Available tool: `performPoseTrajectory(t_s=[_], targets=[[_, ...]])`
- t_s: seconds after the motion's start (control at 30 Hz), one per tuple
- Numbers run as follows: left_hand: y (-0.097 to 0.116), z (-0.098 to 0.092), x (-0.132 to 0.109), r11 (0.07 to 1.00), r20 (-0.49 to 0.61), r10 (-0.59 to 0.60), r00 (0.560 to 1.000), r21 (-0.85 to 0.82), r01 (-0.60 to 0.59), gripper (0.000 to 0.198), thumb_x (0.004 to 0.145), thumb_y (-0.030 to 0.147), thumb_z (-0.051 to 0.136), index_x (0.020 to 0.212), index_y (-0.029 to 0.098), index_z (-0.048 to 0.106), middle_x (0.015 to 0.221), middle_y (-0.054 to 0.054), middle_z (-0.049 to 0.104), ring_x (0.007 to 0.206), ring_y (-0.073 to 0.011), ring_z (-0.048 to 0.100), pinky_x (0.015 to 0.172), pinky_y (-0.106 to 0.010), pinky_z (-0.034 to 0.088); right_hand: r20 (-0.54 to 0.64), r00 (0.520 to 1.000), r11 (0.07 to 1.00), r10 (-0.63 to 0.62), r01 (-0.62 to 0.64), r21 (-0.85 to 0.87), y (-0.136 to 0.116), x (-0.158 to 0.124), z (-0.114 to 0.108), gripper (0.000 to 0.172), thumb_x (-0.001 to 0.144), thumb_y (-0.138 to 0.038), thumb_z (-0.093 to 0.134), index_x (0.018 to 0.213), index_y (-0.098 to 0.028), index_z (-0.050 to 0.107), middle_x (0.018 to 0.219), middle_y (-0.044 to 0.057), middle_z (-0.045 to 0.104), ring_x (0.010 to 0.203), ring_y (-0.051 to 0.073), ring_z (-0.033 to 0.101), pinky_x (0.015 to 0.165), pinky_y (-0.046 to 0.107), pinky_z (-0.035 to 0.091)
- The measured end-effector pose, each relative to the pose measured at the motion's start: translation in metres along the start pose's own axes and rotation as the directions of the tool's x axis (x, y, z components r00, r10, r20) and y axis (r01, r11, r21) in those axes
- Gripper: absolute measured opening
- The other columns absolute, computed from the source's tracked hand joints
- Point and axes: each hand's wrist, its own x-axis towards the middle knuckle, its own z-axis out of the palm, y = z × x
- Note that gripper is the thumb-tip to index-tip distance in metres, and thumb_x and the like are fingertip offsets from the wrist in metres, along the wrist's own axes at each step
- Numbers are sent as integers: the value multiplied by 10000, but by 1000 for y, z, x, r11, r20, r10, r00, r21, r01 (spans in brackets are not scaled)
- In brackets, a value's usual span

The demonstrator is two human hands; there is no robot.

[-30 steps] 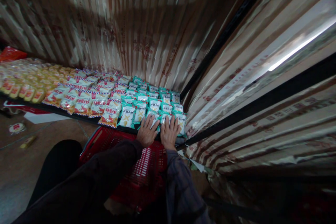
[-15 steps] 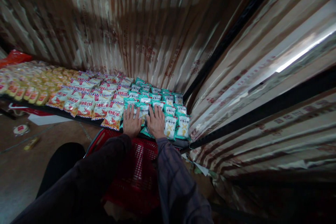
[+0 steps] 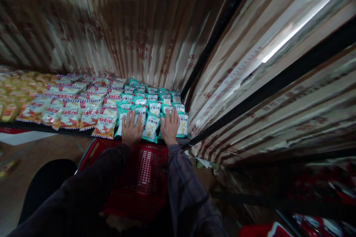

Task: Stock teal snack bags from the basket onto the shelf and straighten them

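Rows of green-and-white snack packets (image 3: pixel 151 126) lie at the right end of a dark shelf. My left hand (image 3: pixel 132 129) rests palm down on packets in the front row, fingers apart. Flat on the front packets farther right is my right hand (image 3: pixel 170 126), its fingers pointing away from me and slightly spread. One front packet shows between the two hands. Packets under the palms are partly hidden. Red-and-white snack packets (image 3: pixel 106 122) with striped edges lie just left of the green ones.
Yellow packs (image 3: pixel 11 109) fill the shelf's left part. A red basket (image 3: pixel 144 170) stands below the shelf edge. Striped sheeting (image 3: pixel 133 18) hangs behind, and a dark metal bar (image 3: pixel 219 33) slants up at the right. More red packages (image 3: pixel 319 222) lie at the lower right.
The view has shifted to the right. My hands have moved apart, the right one going rightward over the green packets, and a front packet between them is now uncovered.
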Motion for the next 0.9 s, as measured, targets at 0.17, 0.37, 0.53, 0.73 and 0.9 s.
performPoseTrajectory(t_s=[0.17,0.37,0.53,0.73,0.9], targets=[[34,8,-10,987,66,155,986,-57,-151,474,904,291,506,1363,173,516,1541,-148,257,1452,-314,145,1160,-523,215,-75,967,969,245,-245,-3,49,-11,-9,524,982,-383,275,1395,-112,450,1515,208,316,1417,299,247,1094,535,290],[54,25,-19,975,133,211,968,-107,-197,510,898,292,521,1383,138,482,1527,-177,292,1447,-314,170,1147,-514,259,9,970,969,242,-242,53,77,-30,6,551,976,-392,236,1386,-89,444,1481,219,354,1381,291,313,1083,513,326],[53,36,-19,975,101,207,973,-104,-197,510,926,278,481,1401,100,440,1540,-187,248,1455,-309,117,1141,-497,287,-2,972,967,236,-235,97,77,-36,14,572,973,-432,248,1405,-98,418,1495,210,334,1395,277,285,1097,506,308],[57,40,-22,982,103,187,977,-59,-182,529,938,291,469,1419,82,400,1528,-211,262,1452,-314,120,1133,-515,294,44,959,960,278,-279,18,67,-40,11,651,934,-556,346,1463,-177,352,1563,175,201,1425,335,194,1088,563,286],[56,37,-24,983,114,185,976,-32,-183,532,924,320,494,1410,112,431,1526,-209,266,1448,-328,135,1139,-537,261,74,966,968,248,-249,7,68,-39,11,602,951,-519,331,1468,-211,349,1587,144,137,1435,318,170,1097,542,287]])
